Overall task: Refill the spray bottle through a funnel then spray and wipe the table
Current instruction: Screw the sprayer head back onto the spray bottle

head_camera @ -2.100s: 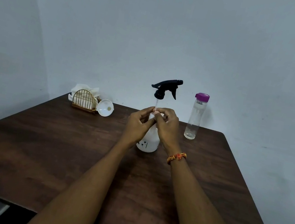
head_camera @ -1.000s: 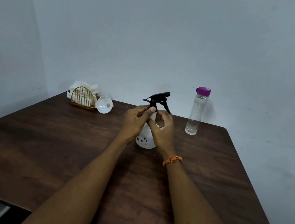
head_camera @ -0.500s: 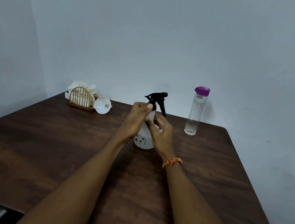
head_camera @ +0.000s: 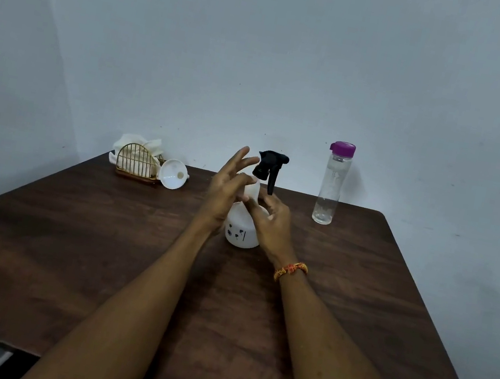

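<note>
Steadying a white plastic spray bottle [head_camera: 243, 230] mid-tabletop [head_camera: 98, 246], black trigger head [head_camera: 269, 167] seated on its neck.

Our left hand [head_camera: 225, 191] fans its fingers straight beside the trigger, grip apart; our right hand [head_camera: 271, 223] curls round the bottle's rounded shoulder. A smooth white funnel [head_camera: 173, 174] lies against a gold wire holder [head_camera: 136, 161] at the far left edge; a clear, purple-capped cylinder bottle [head_camera: 332, 184] stands far right. We see dark wood grain lying bare toward us.
</note>
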A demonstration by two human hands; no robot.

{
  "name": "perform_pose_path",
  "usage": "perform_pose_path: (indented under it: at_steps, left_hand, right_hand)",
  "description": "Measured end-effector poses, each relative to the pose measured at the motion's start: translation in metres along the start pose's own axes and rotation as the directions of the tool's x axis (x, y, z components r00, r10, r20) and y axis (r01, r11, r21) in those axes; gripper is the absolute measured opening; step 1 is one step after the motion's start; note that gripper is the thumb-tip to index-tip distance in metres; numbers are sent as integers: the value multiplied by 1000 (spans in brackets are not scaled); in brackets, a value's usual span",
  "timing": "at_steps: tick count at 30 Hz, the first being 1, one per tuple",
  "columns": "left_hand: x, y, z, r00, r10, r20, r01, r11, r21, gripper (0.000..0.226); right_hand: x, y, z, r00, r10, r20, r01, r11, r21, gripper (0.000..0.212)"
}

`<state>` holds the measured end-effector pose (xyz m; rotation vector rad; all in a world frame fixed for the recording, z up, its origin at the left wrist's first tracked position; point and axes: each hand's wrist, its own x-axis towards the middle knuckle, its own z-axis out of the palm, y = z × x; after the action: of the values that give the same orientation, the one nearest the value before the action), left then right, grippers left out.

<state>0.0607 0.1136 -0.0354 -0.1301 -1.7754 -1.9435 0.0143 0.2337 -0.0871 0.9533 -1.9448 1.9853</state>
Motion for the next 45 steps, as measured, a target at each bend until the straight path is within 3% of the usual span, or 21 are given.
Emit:
perform_pose_path:
  at_steps: [7,11,17,28,31,36,40,45]
  left_hand:
    - [8,-7,0,995,30,92,-29,999,-17,51]
    - [6,-7,2,999,47,-19,-48,998,-28,34]
    - [-2,-13,-5,984,56,-169,-52,998,26,29]
    - [0,-17,-11,979,203,-26,-183,924,335,34]
    - [-3,-17,-11,989,144,21,-144,949,282,37]
    - [-4,-21,-9,998,4,-58,-1,998,57,38]
    - [-6,-20,-5,996,74,-50,-67,989,133,36]
    - [-2,-24,-3,979,118,-166,-97,987,131,18]
  right_hand:
    - [0,-2,2,999,31,17,-32,999,35,26]
    - [0,-2,2,1000,-6,24,6,1000,9,22]
    - [1,-1,0,999,-38,32,39,999,-8,19]
    - [1,1,3,999,22,35,-23,999,45,27]
    - [2,4,3,1000,8,29,-9,1000,17,27]
    - [2,3,2,1000,-6,30,7,1000,-16,24]
    - [2,4,2,998,-14,55,15,1000,-13,28]
    - [3,2,1,997,-44,62,45,999,-19,23]
